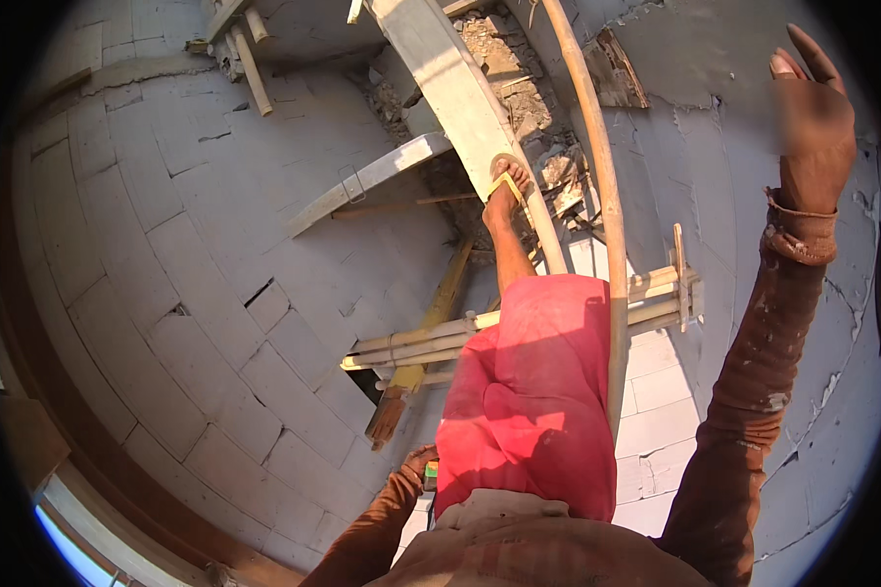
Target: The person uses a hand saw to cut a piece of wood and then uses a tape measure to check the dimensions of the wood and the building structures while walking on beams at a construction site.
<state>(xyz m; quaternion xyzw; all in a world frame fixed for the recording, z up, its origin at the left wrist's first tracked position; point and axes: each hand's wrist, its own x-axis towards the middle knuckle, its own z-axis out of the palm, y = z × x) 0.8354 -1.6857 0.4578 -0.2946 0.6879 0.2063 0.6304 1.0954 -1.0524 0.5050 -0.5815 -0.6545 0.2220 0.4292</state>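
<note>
My right hand [814,122] is raised at the upper right beside the plastered wall. Its fingers reach upward, and nothing shows in them; part of the hand is blurred. At my left hip, my left hand [420,463] has its fingers closed by a small green object [431,474], most of which my red shorts [543,391] and the hand hide. My sandalled foot [507,179] rests on a long pale plank [450,88] that slopes away from me.
Bamboo poles [416,344] lashed together cross beneath me. A long upright pole [597,147] passes my right leg. Grey block walls [196,293] rise on both sides. A yellowish timber [431,323] slants below, and broken rubble [504,54] lies beyond the plank.
</note>
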